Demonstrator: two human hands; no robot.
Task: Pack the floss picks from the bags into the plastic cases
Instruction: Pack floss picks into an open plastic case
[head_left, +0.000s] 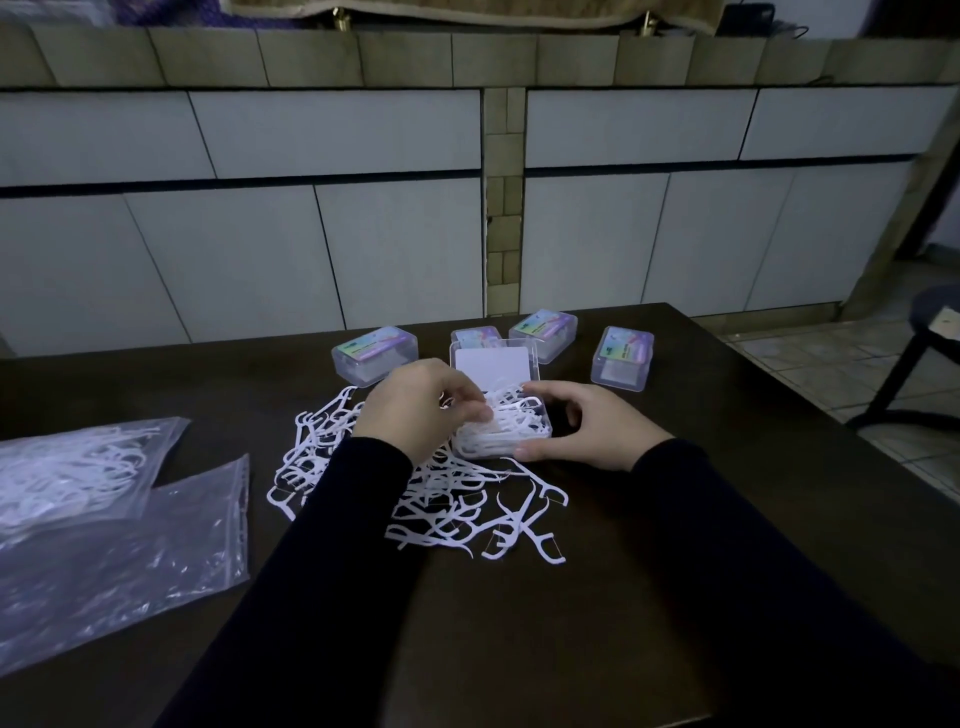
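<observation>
Left hand (423, 410) pinches floss picks (511, 421) into open case (501, 415); right hand (582, 428) grips its side. Lay picks parallel, press flat.

an open clear case (501, 415), lid up, sits heaped with white picks; loose picks (441, 499) sprawl at its 7 o'clock; four shut cases (375, 354) at 12; two bags (104, 509) at 9.
</observation>
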